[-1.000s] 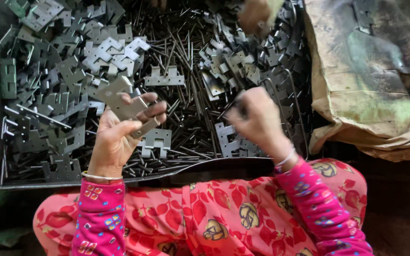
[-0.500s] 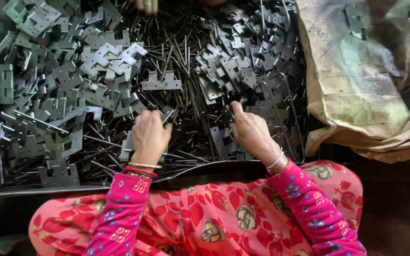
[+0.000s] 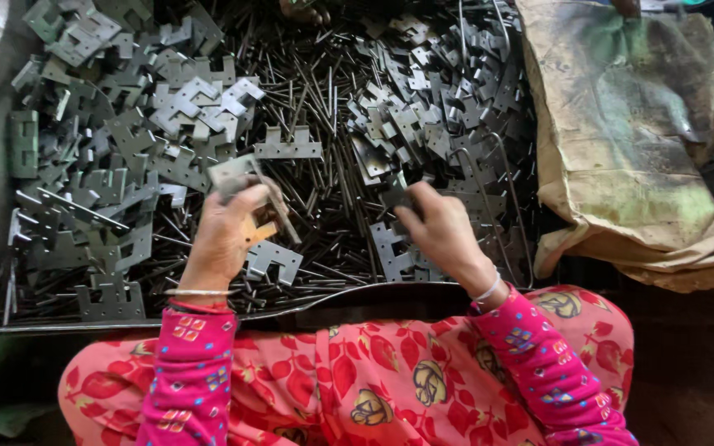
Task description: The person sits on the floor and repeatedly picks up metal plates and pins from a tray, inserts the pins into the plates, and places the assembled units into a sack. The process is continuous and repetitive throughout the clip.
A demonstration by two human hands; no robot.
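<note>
Left hand (image 3: 226, 235), centre-left of the frame, has its fingers closed around a flat grey notched metal plate (image 3: 237, 175), lifted just above the heap. Right hand (image 3: 444, 231), centre, pinches with curled fingers a similar plate in the pile of grey stamped plates (image 3: 423, 124). Thin dark steel pins (image 3: 324, 124) lie between. A soiled tan sack (image 3: 646, 140) occupies the upper right.

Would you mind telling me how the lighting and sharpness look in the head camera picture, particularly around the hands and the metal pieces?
In the head view, soft even light, no hard shadows; the stamped metal plates show pale sheen, not glare. The left hand, holding a plate, and the right hand are slightly soft but readable. The thin rods stay dark. The worn sack is brighter, and the lower corners fall into shadow.
</note>
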